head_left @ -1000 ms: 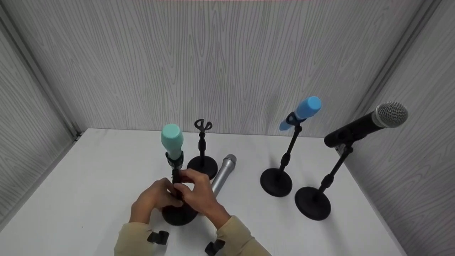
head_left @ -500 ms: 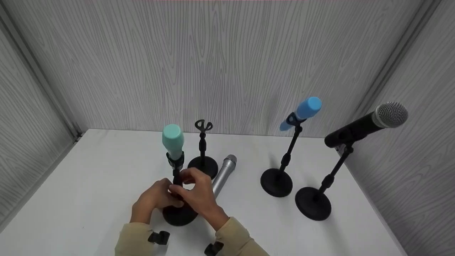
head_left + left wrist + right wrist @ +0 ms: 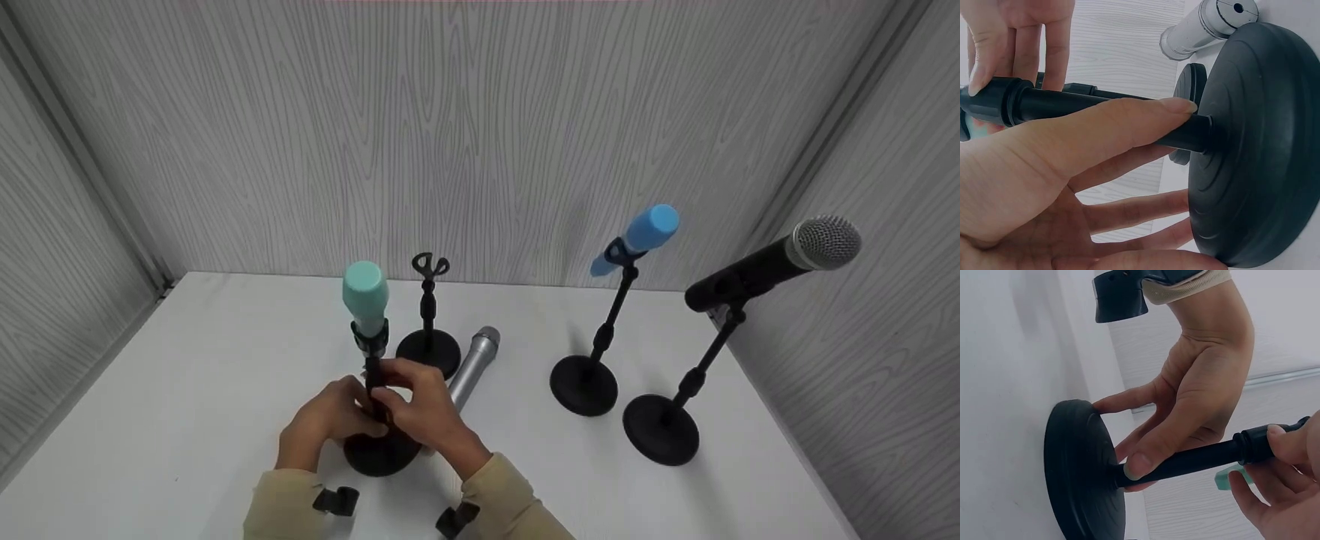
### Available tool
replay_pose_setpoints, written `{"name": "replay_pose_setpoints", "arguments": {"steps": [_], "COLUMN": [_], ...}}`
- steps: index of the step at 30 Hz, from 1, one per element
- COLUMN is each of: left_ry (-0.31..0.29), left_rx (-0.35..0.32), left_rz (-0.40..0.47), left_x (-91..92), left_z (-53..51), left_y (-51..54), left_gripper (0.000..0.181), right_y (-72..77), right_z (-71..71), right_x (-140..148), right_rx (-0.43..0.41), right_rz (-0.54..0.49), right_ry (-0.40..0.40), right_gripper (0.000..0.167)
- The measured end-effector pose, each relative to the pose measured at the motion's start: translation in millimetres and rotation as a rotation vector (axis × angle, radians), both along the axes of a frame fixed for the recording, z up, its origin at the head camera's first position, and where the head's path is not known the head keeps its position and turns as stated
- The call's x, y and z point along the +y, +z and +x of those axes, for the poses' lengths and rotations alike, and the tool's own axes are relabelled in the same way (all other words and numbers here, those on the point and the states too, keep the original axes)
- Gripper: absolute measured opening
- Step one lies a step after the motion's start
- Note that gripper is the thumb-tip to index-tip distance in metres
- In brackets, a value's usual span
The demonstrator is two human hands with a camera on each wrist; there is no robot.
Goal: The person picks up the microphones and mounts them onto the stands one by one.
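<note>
Two hands work on one black stand (image 3: 373,371), which stands upright on the near part of the white table (image 3: 195,390), left of the middle. The left hand (image 3: 330,412) grips the pole (image 3: 1196,460) low down, thumb laid along one side and index finger behind, the other fingers spread towards the round base (image 3: 1258,152). Higher up, the right hand (image 3: 424,401) pinches the collar (image 3: 1255,444) between thumb and fingers. Above both, a mint-green microphone (image 3: 365,296) sits in the stand's clip, head up.

Just right, a silver microphone (image 3: 472,367) lies on the table, head pointing far and right, partly hidden by the right hand. Beyond the held stand, a second stand (image 3: 427,346) raises a forked clip. Well to the right, a third stand (image 3: 583,385) bears a tilted blue microphone (image 3: 651,229); nearer and farther right, a fourth stand (image 3: 661,430) bears a tilted black microphone (image 3: 769,266) with a silver mesh head.
</note>
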State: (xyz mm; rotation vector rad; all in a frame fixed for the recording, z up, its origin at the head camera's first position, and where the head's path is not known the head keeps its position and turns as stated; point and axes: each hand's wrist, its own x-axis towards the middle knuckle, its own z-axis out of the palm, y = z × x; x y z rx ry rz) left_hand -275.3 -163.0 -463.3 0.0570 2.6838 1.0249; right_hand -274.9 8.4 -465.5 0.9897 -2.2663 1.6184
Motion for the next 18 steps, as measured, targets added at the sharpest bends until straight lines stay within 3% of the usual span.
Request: {"name": "replay_pose_setpoints", "arguments": {"steps": [5,10,18], "left_ry": [-0.024,-0.013,-0.019], "left_rx": [0.017,0.005,0.017], "left_rz": [0.006,0.034,0.011], "left_x": [0.8,1.2,-0.3], "left_z": [-0.4,0.0,-0.6], "left_y": [1.0,0.0,-1.3], "left_gripper": [0.031,0.022,0.034], "right_y": [-2.3,-8.3,-6.4], "right_z": [0.4,1.2,1.1], "right_x": [-2.5,-6.8,-4.2], "right_rx": [-0.008,0.075,0.113], "right_rz": [-0.018,-0.038,0.015], "right_ry": [-0.067,-0.149,-0.098], "right_gripper": [0.033,0.029,0.024]}}
